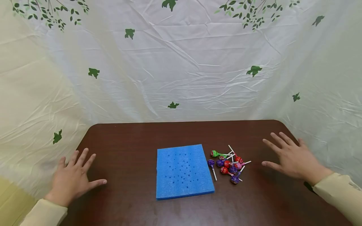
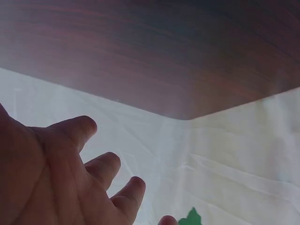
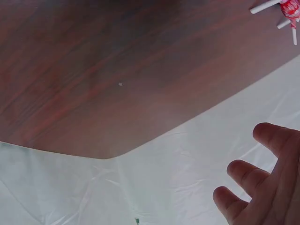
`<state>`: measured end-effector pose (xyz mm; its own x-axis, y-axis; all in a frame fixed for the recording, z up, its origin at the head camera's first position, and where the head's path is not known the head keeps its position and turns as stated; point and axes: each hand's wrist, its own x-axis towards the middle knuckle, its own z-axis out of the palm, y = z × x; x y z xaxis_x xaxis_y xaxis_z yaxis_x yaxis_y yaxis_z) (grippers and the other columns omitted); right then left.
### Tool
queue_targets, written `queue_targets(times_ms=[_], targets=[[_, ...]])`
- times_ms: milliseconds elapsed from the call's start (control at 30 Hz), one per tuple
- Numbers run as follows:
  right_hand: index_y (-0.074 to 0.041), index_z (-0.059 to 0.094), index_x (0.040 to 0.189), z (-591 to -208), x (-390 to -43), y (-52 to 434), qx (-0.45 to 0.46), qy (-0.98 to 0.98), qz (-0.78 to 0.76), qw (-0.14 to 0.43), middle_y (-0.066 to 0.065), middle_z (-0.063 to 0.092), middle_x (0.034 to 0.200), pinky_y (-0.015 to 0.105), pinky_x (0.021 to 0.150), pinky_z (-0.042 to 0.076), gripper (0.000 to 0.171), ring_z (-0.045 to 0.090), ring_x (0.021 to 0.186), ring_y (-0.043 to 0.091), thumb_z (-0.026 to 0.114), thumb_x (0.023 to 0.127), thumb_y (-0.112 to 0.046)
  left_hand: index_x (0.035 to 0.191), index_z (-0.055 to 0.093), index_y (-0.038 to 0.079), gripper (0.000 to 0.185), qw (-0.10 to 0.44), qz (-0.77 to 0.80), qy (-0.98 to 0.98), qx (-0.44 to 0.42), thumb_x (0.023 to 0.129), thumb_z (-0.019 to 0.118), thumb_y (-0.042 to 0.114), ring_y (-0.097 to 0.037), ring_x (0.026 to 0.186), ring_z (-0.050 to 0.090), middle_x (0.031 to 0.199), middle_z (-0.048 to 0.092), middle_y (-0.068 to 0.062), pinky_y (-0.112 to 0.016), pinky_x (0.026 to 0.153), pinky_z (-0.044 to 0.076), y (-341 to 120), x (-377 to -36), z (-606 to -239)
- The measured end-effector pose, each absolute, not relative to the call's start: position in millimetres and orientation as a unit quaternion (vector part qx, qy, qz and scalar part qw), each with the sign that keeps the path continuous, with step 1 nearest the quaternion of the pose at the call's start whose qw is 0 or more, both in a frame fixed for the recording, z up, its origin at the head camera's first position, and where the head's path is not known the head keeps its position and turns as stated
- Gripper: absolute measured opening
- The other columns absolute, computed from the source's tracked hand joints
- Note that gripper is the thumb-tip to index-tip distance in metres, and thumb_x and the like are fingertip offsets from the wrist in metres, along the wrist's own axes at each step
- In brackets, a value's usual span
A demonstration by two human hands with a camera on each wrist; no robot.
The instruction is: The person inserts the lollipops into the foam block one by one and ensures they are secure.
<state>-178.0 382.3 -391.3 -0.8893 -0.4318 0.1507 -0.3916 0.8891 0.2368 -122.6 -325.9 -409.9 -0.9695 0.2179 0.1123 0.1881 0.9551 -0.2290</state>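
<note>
A blue foam block dotted with small holes lies flat on the brown table. Just right of it is a loose pile of wrapped lollipops in red, purple, green and pink, among them a purple lollipop nearest the block and a green lollipop at the back. My left hand is spread at the table's left side, holding nothing. On the far right my right hand, fingers spread, is also bare, nearest the lollipops. A red lollipop shows at the corner of the right wrist view.
A white cloth with green leaf patterns hangs behind the table and down both sides. The table's back corners are rounded. In the left wrist view the table's edge runs beyond the fingers.
</note>
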Motion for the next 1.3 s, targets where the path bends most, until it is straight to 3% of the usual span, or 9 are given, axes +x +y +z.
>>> queue_targets(times_ms=[500,700,1033,1300], targets=[[-0.012,0.046,0.149,-383,-195,349,0.222,-0.970,-0.030,0.094,0.024,0.041,0.150,0.073,0.100,0.027,0.086,0.035,0.137,0.044,0.060,0.087,-0.069,0.148,0.050,0.010,0.107,0.067,0.071,-0.987,-0.129,0.076,0.045,0.090,-0.046,0.139,0.035,0.154,0.037,-0.022,-0.067,0.108,0.024,-273,-122,-410],[-0.007,0.046,0.148,-381,-207,326,0.239,-0.965,0.029,0.102,0.026,0.043,0.147,0.067,0.102,0.033,0.081,0.044,0.128,0.049,0.066,0.089,-0.058,0.151,0.047,0.013,0.104,0.053,0.025,-0.989,-0.134,0.078,0.047,0.087,-0.043,0.141,0.033,0.157,0.034,-0.019,-0.066,0.110,0.023,-240,-122,-412],[-0.012,0.040,0.153,-381,-215,288,0.211,-0.969,0.124,0.026,0.024,0.045,0.146,0.064,0.081,0.051,0.075,0.048,0.127,0.046,0.056,0.096,-0.058,0.154,0.041,0.018,0.103,0.026,-0.034,-0.987,-0.156,0.079,0.043,0.088,-0.037,0.145,0.029,0.161,0.028,-0.013,-0.061,0.112,0.024,-190,-119,-416],[-0.012,0.046,0.149,-387,-225,277,0.229,-0.957,0.177,-0.005,0.019,0.049,0.145,0.064,0.096,0.043,0.070,0.050,0.128,0.040,0.053,0.097,-0.059,0.156,0.038,0.019,0.099,-0.009,-0.082,-0.980,-0.179,0.080,0.052,0.083,-0.033,0.147,0.024,0.163,0.023,-0.008,-0.059,0.113,0.023,-161,-115,-419]])
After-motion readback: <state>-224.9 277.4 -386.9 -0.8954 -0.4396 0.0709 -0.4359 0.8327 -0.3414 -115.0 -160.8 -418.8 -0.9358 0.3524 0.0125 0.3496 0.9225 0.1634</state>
